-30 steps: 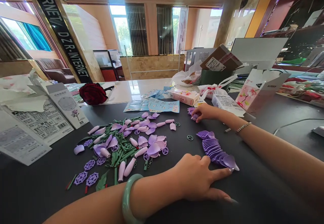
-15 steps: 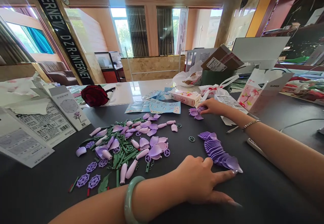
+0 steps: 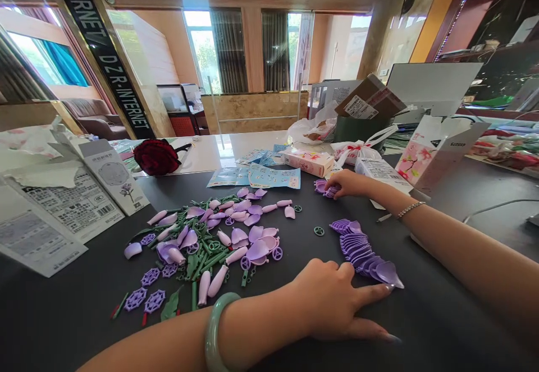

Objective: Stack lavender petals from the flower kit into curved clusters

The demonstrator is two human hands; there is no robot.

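Note:
My left hand (image 3: 330, 302), with a green bangle on its wrist, stretches its index finger and thumb apart. The index fingertip touches the near end of a curved row of overlapping purple petal pieces (image 3: 357, 248). Farther back on the right, my right hand (image 3: 346, 183) has its fingers bent down and closed on a small group of purple petals (image 3: 322, 187); its fingertips are partly hidden. Left of both hands lies a mixed heap of lilac petals (image 3: 257, 248), green stem pieces (image 3: 210, 260) and pale pink tapered pieces (image 3: 218, 281).
A small green ring (image 3: 319, 231) lies between heap and row. Blue printed bags (image 3: 275, 177) and a pink flowered box (image 3: 309, 161) sit behind. Opened white cartons (image 3: 113, 175) stand at left, a dark red rose (image 3: 156, 157) beyond them. Another flowered box (image 3: 421, 156) stands at right.
My right hand has shifted slightly left and down, and its fingers now cover more of the small petal group. My left hand keeps its place by the row.

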